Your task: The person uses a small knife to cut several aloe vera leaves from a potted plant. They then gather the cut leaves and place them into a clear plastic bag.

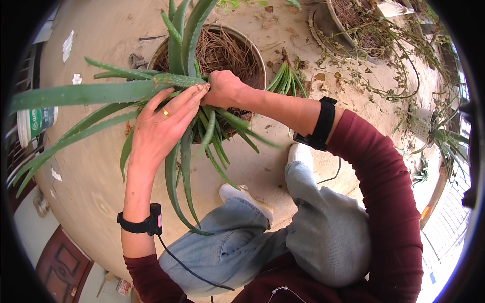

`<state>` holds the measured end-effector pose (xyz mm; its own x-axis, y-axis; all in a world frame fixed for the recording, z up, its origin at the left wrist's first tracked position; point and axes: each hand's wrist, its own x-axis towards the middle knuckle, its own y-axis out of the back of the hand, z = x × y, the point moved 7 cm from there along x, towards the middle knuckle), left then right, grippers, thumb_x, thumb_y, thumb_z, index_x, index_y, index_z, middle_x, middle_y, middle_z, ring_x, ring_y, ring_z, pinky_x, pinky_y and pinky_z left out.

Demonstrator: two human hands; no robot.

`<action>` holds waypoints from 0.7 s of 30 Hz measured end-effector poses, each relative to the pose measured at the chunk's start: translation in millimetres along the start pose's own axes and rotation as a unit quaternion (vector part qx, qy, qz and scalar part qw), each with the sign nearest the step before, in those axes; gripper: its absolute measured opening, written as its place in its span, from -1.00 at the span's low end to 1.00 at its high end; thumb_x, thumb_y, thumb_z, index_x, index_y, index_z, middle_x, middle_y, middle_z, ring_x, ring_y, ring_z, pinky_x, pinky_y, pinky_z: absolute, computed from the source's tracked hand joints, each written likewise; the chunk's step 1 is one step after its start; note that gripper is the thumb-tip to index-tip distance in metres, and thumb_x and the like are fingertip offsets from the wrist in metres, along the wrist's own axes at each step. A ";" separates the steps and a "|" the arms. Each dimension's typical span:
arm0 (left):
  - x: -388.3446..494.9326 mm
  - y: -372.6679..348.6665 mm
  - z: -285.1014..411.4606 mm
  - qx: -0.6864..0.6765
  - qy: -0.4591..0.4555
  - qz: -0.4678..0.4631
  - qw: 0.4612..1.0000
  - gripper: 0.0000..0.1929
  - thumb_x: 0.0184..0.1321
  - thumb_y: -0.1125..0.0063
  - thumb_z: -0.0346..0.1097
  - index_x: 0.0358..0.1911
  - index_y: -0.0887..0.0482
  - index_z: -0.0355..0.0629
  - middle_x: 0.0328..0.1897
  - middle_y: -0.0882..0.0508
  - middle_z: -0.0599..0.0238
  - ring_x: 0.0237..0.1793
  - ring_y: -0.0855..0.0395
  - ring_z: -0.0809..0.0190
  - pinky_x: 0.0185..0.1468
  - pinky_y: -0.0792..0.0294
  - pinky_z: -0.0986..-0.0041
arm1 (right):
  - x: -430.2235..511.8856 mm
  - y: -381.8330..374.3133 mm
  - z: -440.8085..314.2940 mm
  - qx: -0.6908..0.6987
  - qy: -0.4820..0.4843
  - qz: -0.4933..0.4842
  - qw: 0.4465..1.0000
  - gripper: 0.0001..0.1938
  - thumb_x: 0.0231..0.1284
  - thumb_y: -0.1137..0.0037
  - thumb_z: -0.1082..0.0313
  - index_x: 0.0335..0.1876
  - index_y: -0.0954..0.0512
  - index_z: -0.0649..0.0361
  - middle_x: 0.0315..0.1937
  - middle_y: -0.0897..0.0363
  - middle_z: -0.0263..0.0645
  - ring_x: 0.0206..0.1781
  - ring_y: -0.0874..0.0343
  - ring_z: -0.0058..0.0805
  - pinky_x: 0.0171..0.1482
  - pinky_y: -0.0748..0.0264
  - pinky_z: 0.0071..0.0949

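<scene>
A large aloe plant (188,41), with long green toothed-edge leaves, stands in a round pot (261,62) before me. My left hand (161,121), a ring on one finger, cups the leaf bases, its soil-stained fingertips close to my right hand. A broad aloe leaf (81,94) stretches left above its knuckles. My right hand (226,88) is curled into a fist at the heart of the plant; its fingertips and what they grip are hidden. Smaller aloe leaves (216,132) fan out beneath both hands. Dry brown needles (223,47) cover the soil in the pot.
A small uprooted aloe (286,77) lies on the floor right of the pot. Farther right, a second pot (333,28) has withered trailing stems (401,41). A labelled white bucket (36,125) stands at left. My knees and shoes (246,200) are below the plant.
</scene>
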<state>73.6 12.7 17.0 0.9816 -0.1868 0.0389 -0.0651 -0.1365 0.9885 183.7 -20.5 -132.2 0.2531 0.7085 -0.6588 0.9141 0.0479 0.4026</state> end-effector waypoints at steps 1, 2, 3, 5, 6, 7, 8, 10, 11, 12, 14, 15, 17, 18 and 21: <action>0.1 1.2 -0.5 -0.012 0.003 0.007 1.000 -0.64 0.18 -0.22 -0.39 0.08 -0.75 -0.06 0.43 -0.55 0.71 0.44 -0.41 0.54 0.40 -0.39 0.40 | 0.5 1.1 -1.6 0.000 0.002 0.007 1.000 -0.53 -0.08 -0.46 0.05 -0.22 -0.72 0.36 -0.28 -0.78 -0.04 -0.21 -0.82 -0.26 -0.06 -0.76 -0.33; 0.0 0.4 -0.2 -0.003 0.001 -0.004 1.000 -0.62 0.19 -0.21 -0.37 0.11 -0.74 -0.05 0.43 -0.55 0.73 0.44 -0.41 0.55 0.42 -0.38 0.40 | 1.4 3.3 -3.3 0.001 0.001 0.020 1.000 -0.54 -0.08 -0.46 0.05 -0.23 -0.72 0.36 -0.29 -0.78 -0.05 -0.25 -0.82 -0.28 -0.09 -0.76 -0.34; 0.6 1.4 -0.3 -0.005 0.003 0.001 1.000 -0.62 0.20 -0.20 -0.37 0.12 -0.74 -0.05 0.44 -0.54 0.74 0.44 -0.41 0.54 0.42 -0.38 0.40 | 2.1 5.1 -2.0 -0.004 -0.009 0.018 1.000 -0.54 -0.07 -0.47 0.05 -0.24 -0.72 0.36 -0.30 -0.78 -0.06 -0.30 -0.82 -0.29 -0.12 -0.77 -0.36; 1.6 3.6 -1.1 -0.010 0.006 0.012 1.000 -0.61 0.21 -0.19 -0.36 0.14 -0.73 -0.04 0.44 -0.54 0.75 0.44 -0.41 0.54 0.43 -0.37 0.40 | 5.0 7.5 1.4 -0.004 -0.027 -0.010 1.000 -0.52 -0.12 -0.53 0.02 -0.29 -0.73 0.37 -0.32 -0.78 -0.01 -0.30 -0.82 -0.30 -0.16 -0.77 -0.39; 1.3 3.7 -0.9 -0.007 0.005 0.007 1.000 -0.60 0.21 -0.18 -0.37 0.15 -0.73 -0.04 0.45 -0.54 0.75 0.45 -0.41 0.54 0.44 -0.37 0.40 | 5.8 7.8 4.1 0.013 -0.039 -0.023 0.999 -0.49 -0.15 -0.53 -0.01 -0.29 -0.73 0.38 -0.30 -0.77 0.01 -0.24 -0.81 -0.27 -0.11 -0.76 -0.37; 0.6 4.1 -1.4 -0.004 0.004 0.002 1.000 -0.60 0.21 -0.18 -0.37 0.16 -0.72 -0.03 0.45 -0.53 0.75 0.45 -0.40 0.54 0.44 -0.36 0.40 | 7.2 9.5 8.1 0.018 -0.061 -0.028 0.998 -0.46 -0.18 -0.54 -0.04 -0.29 -0.73 0.39 -0.29 -0.77 0.02 -0.18 -0.81 -0.23 -0.05 -0.75 -0.35; -0.4 4.4 -2.0 -0.003 0.007 -0.003 1.000 -0.59 0.22 -0.17 -0.37 0.17 -0.72 -0.02 0.45 -0.53 0.75 0.45 -0.40 0.54 0.45 -0.36 0.40 | 9.3 16.2 -1.9 -0.072 0.007 0.023 0.997 -0.40 -0.21 -0.53 -0.08 -0.26 -0.72 0.42 -0.25 -0.77 0.04 -0.10 -0.80 -0.18 0.02 -0.73 -0.31; -1.7 5.0 -2.4 -0.006 0.013 -0.001 1.000 -0.59 0.22 -0.17 -0.37 0.18 -0.72 -0.02 0.46 -0.53 0.75 0.46 -0.40 0.54 0.46 -0.35 0.40 | 11.3 16.0 -3.4 -0.082 0.018 0.029 0.996 -0.39 -0.21 -0.53 -0.08 -0.23 -0.72 0.42 -0.22 -0.76 0.05 -0.10 -0.80 -0.16 0.01 -0.73 -0.30; -2.4 4.6 -2.5 -0.004 0.017 -0.003 1.000 -0.58 0.22 -0.17 -0.38 0.18 -0.72 -0.02 0.46 -0.52 0.75 0.46 -0.39 0.54 0.46 -0.35 0.40 | 11.5 14.9 -3.4 -0.098 0.016 0.034 0.995 -0.39 -0.21 -0.52 -0.08 -0.22 -0.72 0.42 -0.21 -0.76 0.06 -0.10 -0.79 -0.15 0.00 -0.73 -0.30; -3.3 5.0 -3.3 -0.027 0.023 0.000 0.999 -0.59 0.22 -0.17 -0.38 0.17 -0.72 -0.03 0.46 -0.53 0.74 0.46 -0.39 0.54 0.47 -0.34 0.39 | 11.4 12.5 -3.5 -0.102 0.015 0.033 0.994 -0.39 -0.19 -0.53 -0.07 -0.17 -0.72 0.38 -0.16 -0.76 0.06 -0.07 -0.79 -0.13 0.01 -0.73 -0.26; -4.1 4.7 -2.4 -0.012 0.016 0.001 1.000 -0.59 0.22 -0.17 -0.39 0.17 -0.72 -0.03 0.45 -0.53 0.74 0.46 -0.40 0.55 0.48 -0.34 0.39 | 8.4 12.3 -3.8 -0.092 0.010 0.076 0.993 -0.41 -0.17 -0.53 -0.06 -0.16 -0.72 0.36 -0.14 -0.76 0.03 -0.06 -0.79 -0.13 0.01 -0.74 -0.25; -4.0 4.1 -1.9 -0.003 0.011 0.001 1.000 -0.59 0.21 -0.17 -0.39 0.16 -0.73 -0.03 0.45 -0.53 0.74 0.45 -0.40 0.55 0.48 -0.33 0.39 | 6.3 14.0 -3.3 -0.090 0.006 0.103 0.991 -0.42 -0.17 -0.52 -0.05 -0.15 -0.71 0.35 -0.14 -0.76 0.02 -0.05 -0.79 -0.13 0.01 -0.74 -0.24; -3.5 4.4 -2.9 -0.015 0.014 0.007 1.000 -0.60 0.21 -0.18 -0.39 0.15 -0.73 -0.02 0.45 -0.53 0.75 0.45 -0.40 0.55 0.49 -0.33 0.39 | 4.2 13.6 -2.8 -0.102 -0.002 0.111 0.989 -0.43 -0.15 -0.53 -0.05 -0.15 -0.71 0.32 -0.13 -0.76 -0.01 -0.04 -0.79 -0.14 0.02 -0.74 -0.23; -3.7 4.7 -3.2 -0.020 0.016 0.006 1.000 -0.60 0.21 -0.18 -0.39 0.15 -0.73 -0.02 0.46 -0.53 0.75 0.45 -0.40 0.55 0.49 -0.33 0.39 | 2.8 14.4 -3.8 -0.104 0.000 0.123 0.987 -0.44 -0.15 -0.53 -0.05 -0.15 -0.71 0.31 -0.13 -0.77 -0.02 -0.03 -0.79 -0.14 0.02 -0.74 -0.23; -3.5 4.9 -2.7 -0.023 0.013 0.005 1.000 -0.61 0.20 -0.19 -0.39 0.12 -0.75 -0.02 0.46 -0.53 0.76 0.45 -0.40 0.55 0.49 -0.34 0.38 | 2.0 14.8 -4.8 -0.108 -0.014 0.125 0.986 -0.45 -0.14 -0.53 -0.05 -0.14 -0.72 0.28 -0.11 -0.77 -0.06 -0.01 -0.79 -0.18 0.03 -0.74 -0.25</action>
<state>70.4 15.3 22.1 0.9852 -0.1632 0.0515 -0.0668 -0.0895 0.9937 196.2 -15.0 -124.5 0.4730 0.6973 -0.5386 0.7346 0.0255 0.6781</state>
